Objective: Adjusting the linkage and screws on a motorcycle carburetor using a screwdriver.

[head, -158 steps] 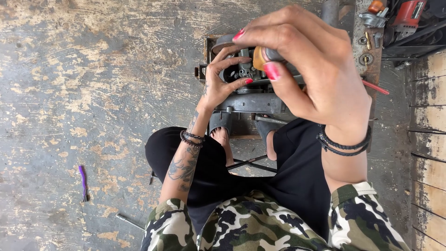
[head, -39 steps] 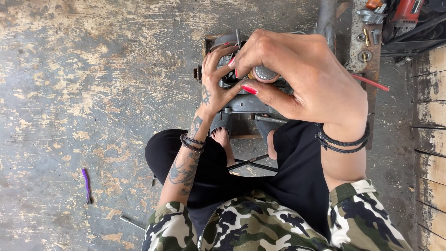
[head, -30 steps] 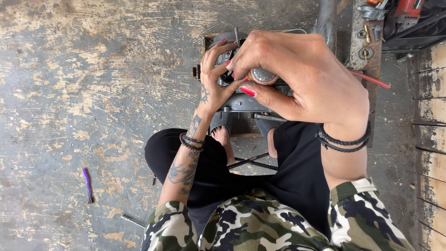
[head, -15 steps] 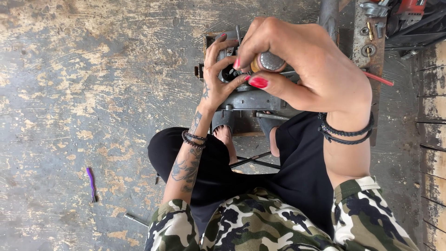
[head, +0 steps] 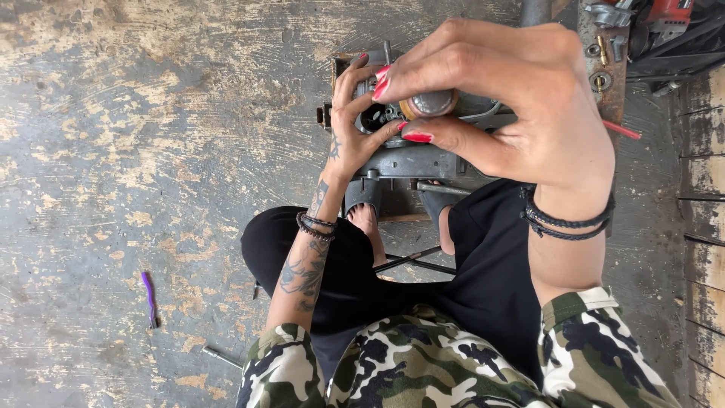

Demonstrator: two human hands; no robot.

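The biggest thing is the grey concrete floor point(head: 151, 136), scratched and patchy, spreading far out to the left of the grip. There is one floor, and I see no packages, labels or signs on it.

Next comes the person's right hand point(head: 521, 106), right at the grip. Its thumb and fingers are closed around one small round metal cap point(head: 432, 102), which sits on top of the machine part. The nails are red. Two dark bands go around that wrist, just behind the grip.

The one grey metal machine part point(head: 411, 159) sits just under the grip, on a wooden board, in front of the person's two feet.

The left hand point(head: 355, 128) is just left of the grip. Its fingers are curled around the left side of the machine part and press on it. Dark bead bands sit on that wrist.

One rusty metal plate point(head: 600, 68) with bolts lies just right of the grip. One red tool point(head: 668, 15) lies beyond it, up in the corner.

One small purple stick point(head: 149, 296) lies far away, down and to the left. One thin metal rod point(head: 220, 355) lies near it
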